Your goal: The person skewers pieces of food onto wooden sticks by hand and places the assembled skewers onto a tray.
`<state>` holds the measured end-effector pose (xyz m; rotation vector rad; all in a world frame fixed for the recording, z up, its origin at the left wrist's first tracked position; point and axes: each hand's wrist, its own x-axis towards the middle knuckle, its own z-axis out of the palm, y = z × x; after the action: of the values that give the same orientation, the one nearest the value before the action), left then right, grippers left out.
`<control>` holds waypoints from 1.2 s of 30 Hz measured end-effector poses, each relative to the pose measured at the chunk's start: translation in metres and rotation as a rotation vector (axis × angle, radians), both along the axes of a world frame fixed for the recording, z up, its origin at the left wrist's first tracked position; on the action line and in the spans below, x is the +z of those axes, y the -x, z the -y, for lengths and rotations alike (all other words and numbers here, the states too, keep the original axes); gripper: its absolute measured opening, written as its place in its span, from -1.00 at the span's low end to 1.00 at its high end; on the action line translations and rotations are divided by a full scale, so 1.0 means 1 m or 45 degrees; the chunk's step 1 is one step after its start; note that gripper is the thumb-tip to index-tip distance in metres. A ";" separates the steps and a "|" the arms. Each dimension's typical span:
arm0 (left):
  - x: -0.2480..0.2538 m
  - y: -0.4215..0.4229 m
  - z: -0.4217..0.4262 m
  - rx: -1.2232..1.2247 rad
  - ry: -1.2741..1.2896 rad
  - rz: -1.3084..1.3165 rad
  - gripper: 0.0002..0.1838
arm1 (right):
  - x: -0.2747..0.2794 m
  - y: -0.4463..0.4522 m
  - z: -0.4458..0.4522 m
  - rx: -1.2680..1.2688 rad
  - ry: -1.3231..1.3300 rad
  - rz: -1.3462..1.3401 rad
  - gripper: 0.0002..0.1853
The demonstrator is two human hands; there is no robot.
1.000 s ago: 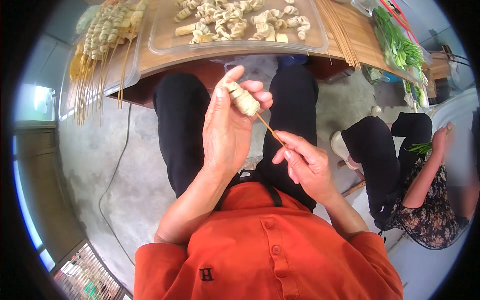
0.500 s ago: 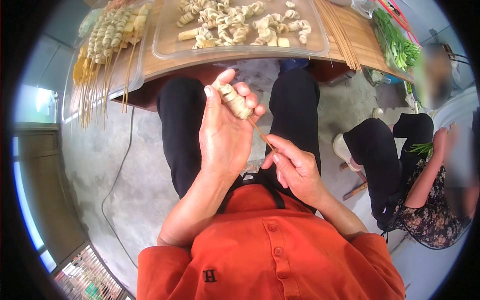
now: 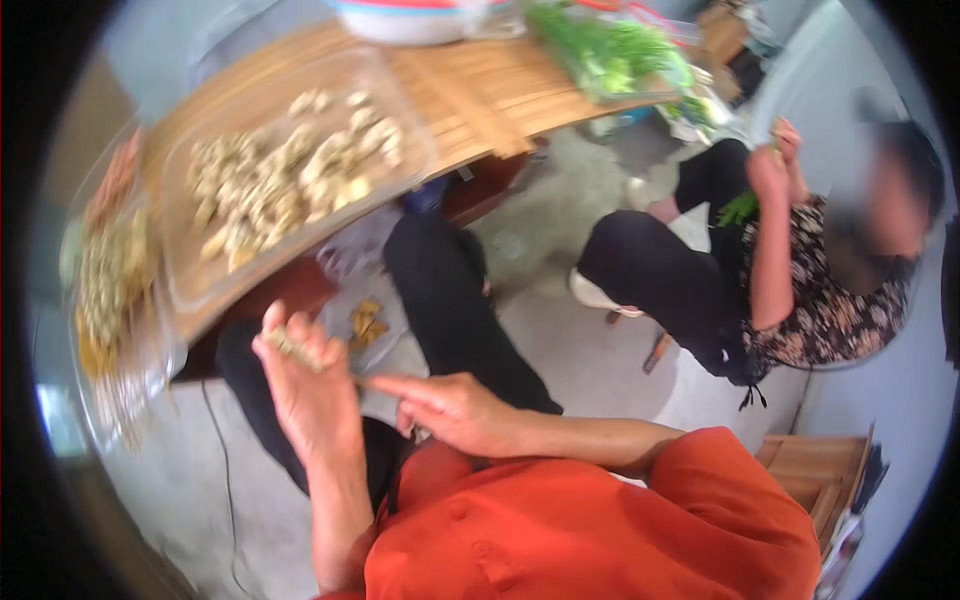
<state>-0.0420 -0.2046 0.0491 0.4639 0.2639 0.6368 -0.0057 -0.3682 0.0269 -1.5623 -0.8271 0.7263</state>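
My left hand (image 3: 322,405) is curled, palm up, around a beige spiral-cut food piece (image 3: 296,350), which may be tofu; the fingers partly hide it. The wooden skewer (image 3: 361,382) threaded into this piece leads toward my right hand (image 3: 455,412). There the thumb and fingers pinch the stick, and motion blurs the details. Beyond my hands, a clear plastic tray (image 3: 425,150) on the table holds many loose beige spirals (image 3: 270,185). To the left, a second clear tray (image 3: 160,350) carries finished skewers (image 3: 112,285) with their sticks pointing toward me.
Bare skewers (image 3: 465,95) lie on the wooden table (image 3: 490,65) right of the tray. Green leafy vegetables (image 3: 610,50) and a white basin (image 3: 405,20) sit farther back. A seated person (image 3: 800,250) at the right handles greens. A cable (image 3: 225,480) crosses the floor.
The view has swung to the right, bringing more of the seated person into sight and shifting the trays left. My hands still hold the food piece and its skewer.
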 end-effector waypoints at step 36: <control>-0.006 -0.024 -0.018 0.006 0.124 -0.014 -0.68 | 0.020 -0.014 0.000 0.049 -0.010 -0.079 -0.55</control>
<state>-0.0182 -0.1871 0.0432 0.3737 0.3049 0.6233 0.0080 -0.3686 0.0471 -1.5135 -0.8152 0.7944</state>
